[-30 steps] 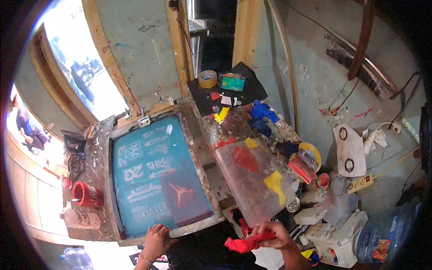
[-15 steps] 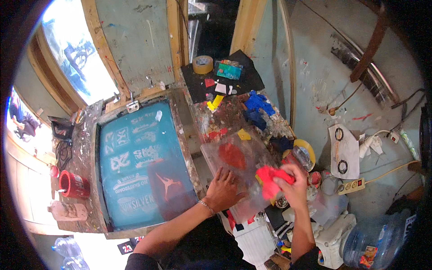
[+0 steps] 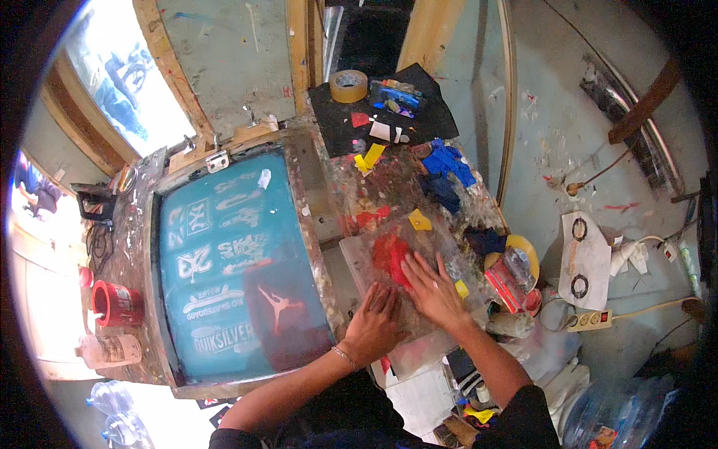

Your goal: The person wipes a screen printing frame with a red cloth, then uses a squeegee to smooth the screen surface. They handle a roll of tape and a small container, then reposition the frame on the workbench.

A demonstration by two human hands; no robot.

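Observation:
A translucent plastic-looking sheet (image 3: 360, 256) lies on the worktable, with a red smear across it. My left hand (image 3: 375, 319) rests on the sheet's near part, fingers apart and a bracelet at the wrist. Under the stretched fingers of my right hand (image 3: 437, 293), a red cloth (image 3: 400, 271) is pressed onto the smear, mostly covered by the hand. To the left stands a framed screen-printing screen (image 3: 217, 224) with teal mesh and pale stencilled designs; a dark red patch with a figure shape shows at its lower right.
Hinge clamps (image 3: 217, 160) hold the screen's far edge. Beyond the sheet lie blue rags (image 3: 449, 165), yellow scraps (image 3: 370, 158) and a tape roll (image 3: 348, 87) on black cloth. A red tub (image 3: 118, 304) and a plastic bottle (image 3: 110, 351) stand left. A power strip (image 3: 591, 321) is at right.
My right hand has come down and leftward, bringing the red cloth from the air onto the sheet's red smear. My left hand stays on the sheet. The view has shifted slightly.

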